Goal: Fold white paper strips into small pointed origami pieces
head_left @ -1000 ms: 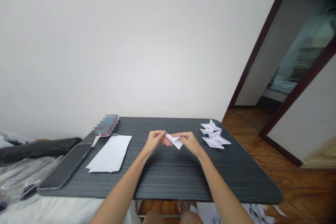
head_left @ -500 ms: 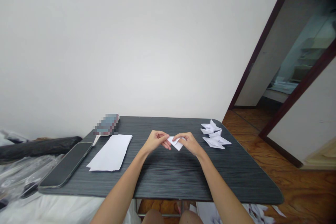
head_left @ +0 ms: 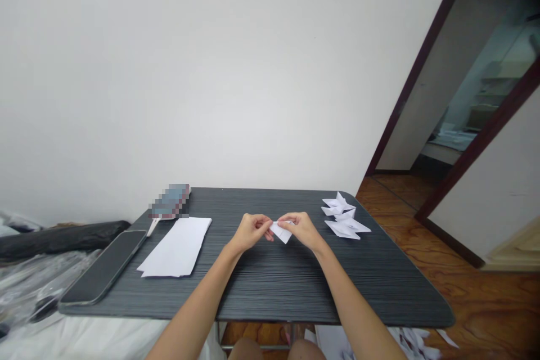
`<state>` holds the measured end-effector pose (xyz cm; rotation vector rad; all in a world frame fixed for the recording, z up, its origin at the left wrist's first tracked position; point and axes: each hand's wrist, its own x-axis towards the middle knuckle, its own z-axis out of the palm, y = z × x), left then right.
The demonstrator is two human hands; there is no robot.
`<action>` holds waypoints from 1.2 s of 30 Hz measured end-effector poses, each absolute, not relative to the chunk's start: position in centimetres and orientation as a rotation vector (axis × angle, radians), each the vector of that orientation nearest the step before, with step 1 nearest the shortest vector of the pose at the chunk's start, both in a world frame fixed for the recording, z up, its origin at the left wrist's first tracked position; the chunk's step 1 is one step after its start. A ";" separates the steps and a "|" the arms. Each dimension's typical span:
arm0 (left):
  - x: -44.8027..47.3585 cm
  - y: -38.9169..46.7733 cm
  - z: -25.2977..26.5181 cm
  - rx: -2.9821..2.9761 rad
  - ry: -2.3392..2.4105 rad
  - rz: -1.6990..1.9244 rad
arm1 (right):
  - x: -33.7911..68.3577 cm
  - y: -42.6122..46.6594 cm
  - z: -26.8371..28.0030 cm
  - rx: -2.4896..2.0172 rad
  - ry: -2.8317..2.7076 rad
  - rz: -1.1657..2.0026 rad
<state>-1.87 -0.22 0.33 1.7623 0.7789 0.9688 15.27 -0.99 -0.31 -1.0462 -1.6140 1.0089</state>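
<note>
A small folded piece of white paper (head_left: pixel 282 233) is pinched between both my hands above the dark table, one point of it facing me. My left hand (head_left: pixel 252 230) grips its left corner with thumb and forefinger. On the other side my right hand (head_left: pixel 300 228) is closed on the upper right edge, its fingers covering part of the paper. Several folded paper boats (head_left: pixel 346 226), pointed at the ends, lie in a cluster to the right of my hands.
A stack of white paper sheets (head_left: pixel 179 248) lies left on the dark table (head_left: pixel 270 292). Beside it rests a phone (head_left: pixel 105 267), with a blurred-out object (head_left: pixel 171 201) behind. A wall (head_left: pixel 270 79) borders the far edge. Paper scraps (head_left: pixel 415 343) litter the floor.
My left fingers have closed in more on the paper's left corner. The right thumb and fingers have shifted into a tighter pinch along its top edge.
</note>
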 end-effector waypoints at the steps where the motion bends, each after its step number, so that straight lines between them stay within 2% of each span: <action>1: -1.8 -0.3 0.3 1.792 0.789 0.981 | 15.3 -0.9 -0.4 -1.039 -1.605 1.019; 10: -2.1 0.1 0.0 1.813 0.838 1.025 | 15.4 -0.5 -0.8 -0.979 -1.570 1.113; 18: -2.4 0.8 0.8 1.601 0.611 1.061 | 15.3 -0.7 -0.8 -0.879 -1.361 1.279; 24: -2.1 1.2 0.2 1.538 0.761 1.154 | 14.3 -1.0 -0.8 -0.891 -1.319 1.259; 36: -1.6 1.7 -0.7 1.503 0.832 1.191 | 14.2 -0.9 -1.3 -0.908 -1.258 1.470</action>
